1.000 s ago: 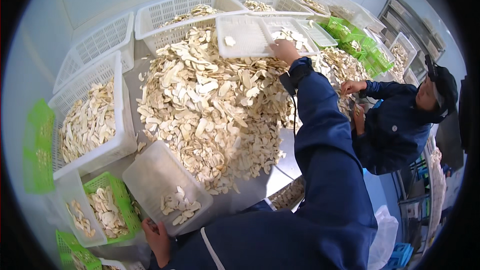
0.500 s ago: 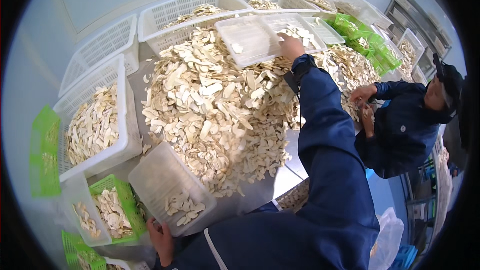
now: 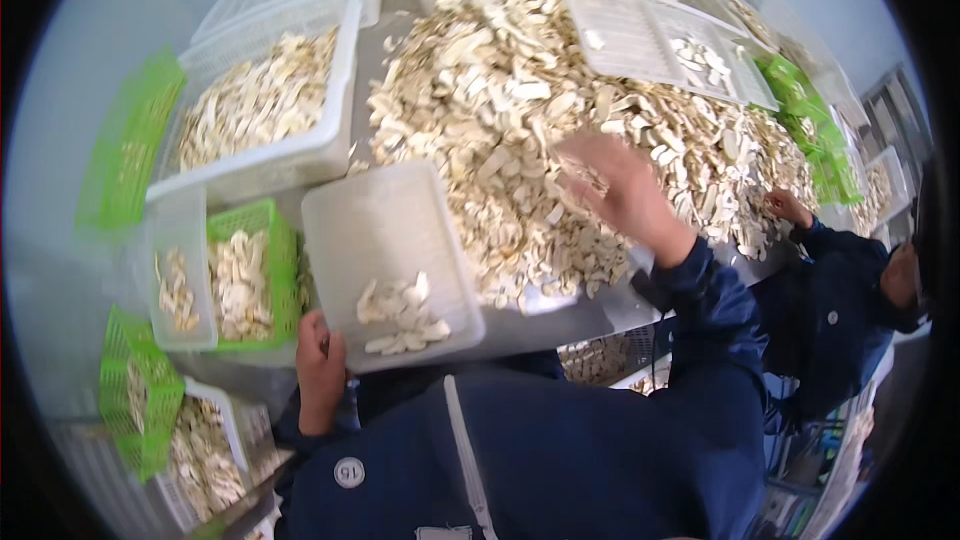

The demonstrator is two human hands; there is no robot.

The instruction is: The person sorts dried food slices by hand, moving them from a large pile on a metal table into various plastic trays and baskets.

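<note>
Right hand [image 3: 628, 188] came off the trays [image 3: 625, 40] behind the pile [image 3: 500, 110], looking open, freed up; couldn't tell what the left hand [image 3: 320, 372] gripped.

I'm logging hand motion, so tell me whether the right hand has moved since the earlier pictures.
Yes: judged against the far white trays, the right hand has drawn back from them toward the person's body, over the slice pile.

A translucent rectangular tray [image 3: 375, 225], pale mushroom slices [image 3: 405, 315] in its near end, is being held beside a loose heap [image 3: 500, 125].
</note>
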